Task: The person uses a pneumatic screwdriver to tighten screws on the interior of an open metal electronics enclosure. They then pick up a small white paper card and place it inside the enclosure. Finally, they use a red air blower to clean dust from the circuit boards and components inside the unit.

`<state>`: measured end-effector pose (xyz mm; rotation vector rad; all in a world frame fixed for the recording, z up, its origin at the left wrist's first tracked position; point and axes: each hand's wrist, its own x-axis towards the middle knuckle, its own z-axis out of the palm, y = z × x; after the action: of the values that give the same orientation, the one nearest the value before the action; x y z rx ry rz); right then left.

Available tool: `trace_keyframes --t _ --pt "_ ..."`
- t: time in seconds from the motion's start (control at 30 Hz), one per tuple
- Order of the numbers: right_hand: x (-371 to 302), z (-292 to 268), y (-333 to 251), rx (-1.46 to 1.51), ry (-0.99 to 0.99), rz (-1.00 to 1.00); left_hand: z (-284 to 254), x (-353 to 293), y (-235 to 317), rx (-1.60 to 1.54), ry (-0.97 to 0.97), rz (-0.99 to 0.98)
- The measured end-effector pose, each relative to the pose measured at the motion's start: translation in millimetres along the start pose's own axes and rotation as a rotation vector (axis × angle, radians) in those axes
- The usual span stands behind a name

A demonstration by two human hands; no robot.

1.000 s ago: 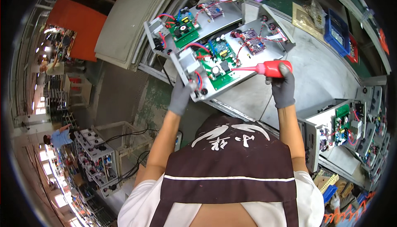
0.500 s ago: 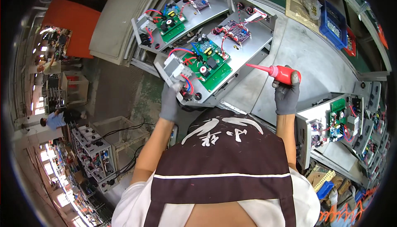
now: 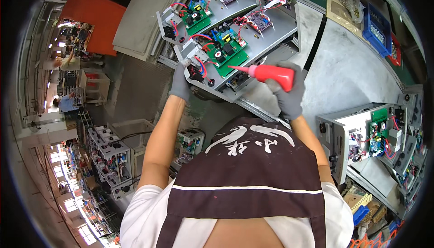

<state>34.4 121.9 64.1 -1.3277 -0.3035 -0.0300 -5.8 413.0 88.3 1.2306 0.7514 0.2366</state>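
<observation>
An open metal chassis [image 3: 281, 30] lies tilted across the bench in front of me. It carries a green circuit board [image 3: 236, 58], a smaller purple board [image 3: 260, 21], and red and blue wires. My gloved left hand [image 3: 180, 84] grips the chassis by its near left end, beside a grey wired block [image 3: 191, 51]. In my gloved right hand [image 3: 290, 98] is a red squeeze bottle [image 3: 273, 74], held on its side. Its thin nozzle points left, with the tip over the near edge of the green board. Whether the tip touches anything I cannot tell.
A second open chassis [image 3: 240, 8] sits just behind the first. Grey metal bench top [image 3: 348, 67] stretches to the right, with a blue bin [image 3: 376, 33] of small parts at its far side. Another chassis [image 3: 357, 123] stands at right. Grey panels [image 3: 144, 17] lean at far left.
My right hand has carried the red bottle left, bringing its nozzle over the green board's near edge. The left hand stays on the chassis end. The whole view has shifted slightly.
</observation>
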Motion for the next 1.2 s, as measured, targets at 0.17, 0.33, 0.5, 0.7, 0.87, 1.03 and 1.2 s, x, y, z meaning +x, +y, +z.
trace_keyframes --t 0.17,0.33,0.5,0.7,0.87,1.03,1.2 --pt "-0.3 29.0 19.4 -0.105 -0.106 -0.180 -3.1 5.1 -1.1 0.031 -0.040 0.003" --pt "5.3 40.5 25.3 -0.181 -0.126 -0.249 -12.9 13.6 -6.2 0.042 -0.052 -0.015" --pt "5.1 40.8 25.5 -0.231 -0.149 -0.253 -21.2 20.0 -10.1 0.035 -0.075 -0.035" --pt "5.8 39.6 27.1 -0.182 -0.091 -0.165 -24.7 22.5 -11.3 0.050 -0.073 -0.044" --pt "2.5 36.5 22.5 -0.130 -0.113 -0.066 -7.5 6.4 0.7 0.075 -0.035 -0.032" --pt "-10.5 15.4 23.1 0.137 0.081 0.070 -5.5 9.4 -1.1 0.022 -0.056 -0.001" --pt "-30.1 -30.2 46.4 0.237 0.155 0.333 -6.7 11.2 -0.9 0.062 -0.061 0.028"
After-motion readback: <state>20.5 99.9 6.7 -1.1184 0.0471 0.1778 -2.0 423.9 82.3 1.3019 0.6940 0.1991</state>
